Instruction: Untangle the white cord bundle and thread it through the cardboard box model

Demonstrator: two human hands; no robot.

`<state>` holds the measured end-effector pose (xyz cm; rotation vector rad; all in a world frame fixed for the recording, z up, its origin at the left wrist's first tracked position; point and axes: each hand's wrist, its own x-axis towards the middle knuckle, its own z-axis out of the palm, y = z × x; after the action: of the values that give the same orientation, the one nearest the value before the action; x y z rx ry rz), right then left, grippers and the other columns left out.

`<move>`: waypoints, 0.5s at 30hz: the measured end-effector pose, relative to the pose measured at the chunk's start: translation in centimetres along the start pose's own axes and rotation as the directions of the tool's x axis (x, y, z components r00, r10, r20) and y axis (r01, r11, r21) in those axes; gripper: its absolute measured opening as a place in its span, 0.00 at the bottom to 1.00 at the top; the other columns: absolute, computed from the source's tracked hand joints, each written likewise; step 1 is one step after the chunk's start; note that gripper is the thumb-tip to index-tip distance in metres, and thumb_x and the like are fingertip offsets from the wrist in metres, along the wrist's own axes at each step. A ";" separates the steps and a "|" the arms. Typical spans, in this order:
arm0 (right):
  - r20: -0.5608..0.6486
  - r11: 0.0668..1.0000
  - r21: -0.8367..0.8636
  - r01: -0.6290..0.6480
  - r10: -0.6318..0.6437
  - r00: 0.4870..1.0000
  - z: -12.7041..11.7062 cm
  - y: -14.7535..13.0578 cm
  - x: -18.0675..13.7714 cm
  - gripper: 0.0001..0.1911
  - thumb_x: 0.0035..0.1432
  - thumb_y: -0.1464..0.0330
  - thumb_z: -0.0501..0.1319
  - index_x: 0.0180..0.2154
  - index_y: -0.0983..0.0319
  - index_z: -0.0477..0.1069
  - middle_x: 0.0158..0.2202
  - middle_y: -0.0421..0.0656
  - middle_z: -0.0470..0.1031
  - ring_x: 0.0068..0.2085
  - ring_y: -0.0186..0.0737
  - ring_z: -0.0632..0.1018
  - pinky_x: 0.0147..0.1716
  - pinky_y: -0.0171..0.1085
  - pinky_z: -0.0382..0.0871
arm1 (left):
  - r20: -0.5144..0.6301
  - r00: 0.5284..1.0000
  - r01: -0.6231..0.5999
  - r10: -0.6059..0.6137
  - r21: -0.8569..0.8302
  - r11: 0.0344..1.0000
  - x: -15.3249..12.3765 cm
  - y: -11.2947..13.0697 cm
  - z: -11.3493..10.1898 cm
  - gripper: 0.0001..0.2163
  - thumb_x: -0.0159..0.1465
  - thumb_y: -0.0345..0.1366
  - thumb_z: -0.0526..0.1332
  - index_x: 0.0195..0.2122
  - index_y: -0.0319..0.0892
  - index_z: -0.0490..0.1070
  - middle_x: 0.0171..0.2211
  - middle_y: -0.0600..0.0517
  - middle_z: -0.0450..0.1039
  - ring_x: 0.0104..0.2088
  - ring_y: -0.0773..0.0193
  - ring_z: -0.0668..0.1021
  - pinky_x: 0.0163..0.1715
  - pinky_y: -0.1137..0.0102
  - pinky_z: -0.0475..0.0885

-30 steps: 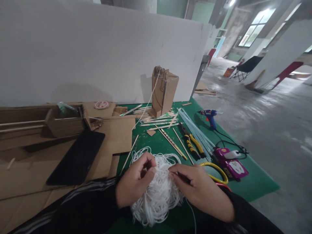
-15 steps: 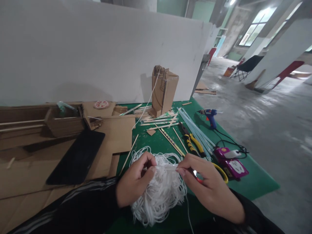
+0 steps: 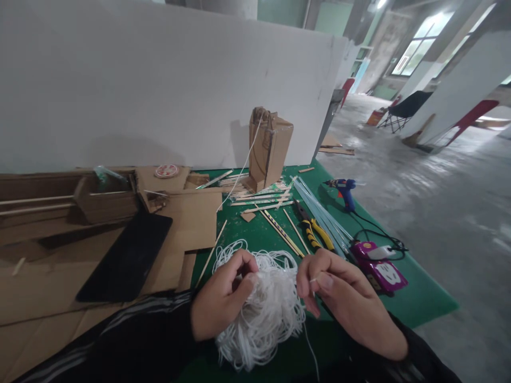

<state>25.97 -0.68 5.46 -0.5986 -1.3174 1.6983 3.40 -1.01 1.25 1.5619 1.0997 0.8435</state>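
A loose, tangled heap of white string (image 3: 265,319) lies on the green table in front of me. My left hand (image 3: 225,295) is at the heap's left side, thumb and forefinger pinched together on the string; the strand between the fingertips is mostly hidden. To the right of the heap, my right hand (image 3: 349,303) is closed in a pinch, and a short white bit of string shows at its thumb tip. Behind the heap stands a tall cardboard box structure (image 3: 269,151) with a white string running down from its top.
Cardboard pieces (image 3: 199,218) and a black flat panel (image 3: 125,258) lie at left. Thin wooden sticks (image 3: 261,199), yellow-and-black pliers (image 3: 311,229) and clear glue sticks (image 3: 321,213) lie ahead. A blue glue gun (image 3: 345,192) and purple power strip (image 3: 377,266) are at right.
My right hand has moved slightly right and turned, its fingers more curled. The strand stretched between both hands no longer shows. My left hand has hardly moved.
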 end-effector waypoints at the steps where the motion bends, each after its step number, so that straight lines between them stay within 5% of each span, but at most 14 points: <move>1: -0.013 1.000 0.016 0.017 -0.017 1.000 0.0 -0.1 0.0 0.10 0.67 0.67 0.56 0.32 0.61 0.68 0.32 0.42 0.72 0.28 0.33 0.69 0.26 0.32 0.63 | 0.000 1.000 0.002 -0.002 0.002 1.000 0.0 0.0 0.0 0.04 0.69 0.37 0.51 0.39 0.44 0.61 0.30 0.57 0.59 0.28 0.68 0.64 0.28 0.74 0.63; 11: -0.031 0.989 -0.039 0.143 -0.144 0.989 -0.5 -1.3 -0.6 0.10 0.66 0.65 0.56 0.31 0.60 0.68 0.27 0.41 0.70 0.26 0.35 0.67 0.25 0.34 0.61 | 0.002 1.000 0.001 -0.001 0.003 1.000 0.0 0.1 0.0 0.04 0.70 0.37 0.50 0.39 0.44 0.61 0.29 0.57 0.59 0.27 0.68 0.63 0.28 0.73 0.62; 15: -0.028 0.953 -0.302 0.041 -0.052 0.998 -0.4 -0.9 -0.5 0.10 0.68 0.64 0.54 0.33 0.59 0.67 0.26 0.38 0.66 0.26 0.33 0.66 0.26 0.33 0.59 | -0.002 1.000 -0.011 0.011 0.004 1.000 -0.2 0.0 0.1 0.05 0.70 0.38 0.51 0.40 0.44 0.62 0.29 0.57 0.60 0.27 0.68 0.64 0.27 0.73 0.62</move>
<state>26.83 -0.83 6.13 -0.7630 -1.5661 1.4517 3.40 -1.18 1.23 1.5717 1.0957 0.8509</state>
